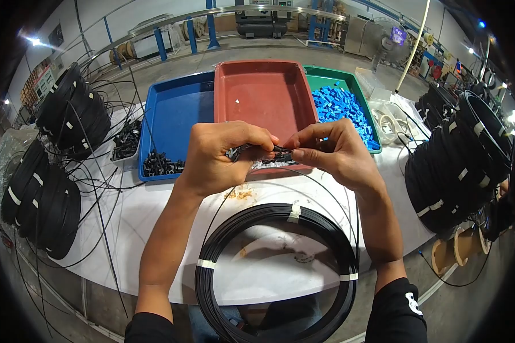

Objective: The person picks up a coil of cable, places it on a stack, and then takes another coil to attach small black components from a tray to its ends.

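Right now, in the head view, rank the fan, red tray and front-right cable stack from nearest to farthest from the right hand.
1. Red tray, just beyond the right hand
2. Front-right cable stack, off to its right
3. Fan, right background

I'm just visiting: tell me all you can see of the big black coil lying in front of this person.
The big black coil is a ring of many turns of thin, smooth, plastic-looking cable. Three pale bands, apparently tape, bind it at its far, left and right sides. It lies flat on the white table, its near part reaching past the edge. Loose strands arc up toward the hands; where they end is hard to see.
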`<state>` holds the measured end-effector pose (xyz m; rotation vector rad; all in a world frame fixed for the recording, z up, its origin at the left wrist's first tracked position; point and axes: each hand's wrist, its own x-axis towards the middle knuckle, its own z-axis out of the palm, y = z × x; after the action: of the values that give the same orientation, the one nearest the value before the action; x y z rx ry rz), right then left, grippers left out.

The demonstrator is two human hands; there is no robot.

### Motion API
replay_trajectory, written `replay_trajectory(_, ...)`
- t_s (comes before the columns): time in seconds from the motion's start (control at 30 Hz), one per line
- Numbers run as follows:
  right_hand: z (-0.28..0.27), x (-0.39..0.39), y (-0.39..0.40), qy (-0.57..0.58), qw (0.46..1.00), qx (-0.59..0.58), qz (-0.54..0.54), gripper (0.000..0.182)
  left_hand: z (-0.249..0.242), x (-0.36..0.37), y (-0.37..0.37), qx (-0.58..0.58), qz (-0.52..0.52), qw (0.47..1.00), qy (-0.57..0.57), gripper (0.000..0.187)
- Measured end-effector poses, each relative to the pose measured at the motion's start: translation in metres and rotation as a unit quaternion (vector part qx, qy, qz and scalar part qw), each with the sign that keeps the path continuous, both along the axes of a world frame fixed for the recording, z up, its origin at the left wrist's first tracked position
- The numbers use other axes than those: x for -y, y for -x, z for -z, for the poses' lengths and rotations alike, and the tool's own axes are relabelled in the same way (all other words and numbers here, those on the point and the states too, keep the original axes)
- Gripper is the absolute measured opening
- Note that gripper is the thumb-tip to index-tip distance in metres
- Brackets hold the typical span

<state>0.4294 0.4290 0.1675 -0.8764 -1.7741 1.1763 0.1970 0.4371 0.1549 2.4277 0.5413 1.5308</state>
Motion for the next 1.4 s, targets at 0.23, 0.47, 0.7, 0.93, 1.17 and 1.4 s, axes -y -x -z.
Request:
replay_trajectory(0.23, 0.001, -0.001, 0.002, -0.015, 0.999, 0.047, 0.010, 0.019, 0.001, -0.002, 0.000, -0.003, -0.004, 1.000, -0.014, 0.025)
replay_trajectory(0.47, 0.003, 0.005, 0.006, -0.084, 0.994, 0.060, 0.040, 0.016, -0.005, 0.006, -0.002, -0.034, -0.039, 0.998, 0.035, 0.021)
replay_trajectory(0.7, 0.001, 0.017, 0.014, -0.156, 0.978, 0.108, 0.089, 0.016, -0.005, 0.005, 0.000, 0.001, -0.015, 0.979, 0.201, 0.039)
replay_trajectory(0.93, -0.008, 0.028, 0.015, -0.257, 0.947, 0.143, 0.131, 0.015, 0.003, 0.000, -0.004, 0.008, 0.012, 0.995, 0.102, 0.049)
replay_trajectory(1.17, -0.009, 0.029, 0.012, -0.353, 0.918, 0.129, 0.125, 0.021, 0.009, -0.002, -0.010, 0.097, 0.022, 0.995, 0.019, 0.050)
replay_trajectory(1.4, -0.008, 0.016, 0.000, -0.382, 0.912, 0.096, 0.115, 0.021, 0.005, 0.000, -0.009, 0.126, 0.037, 0.990, 0.042, 0.053)
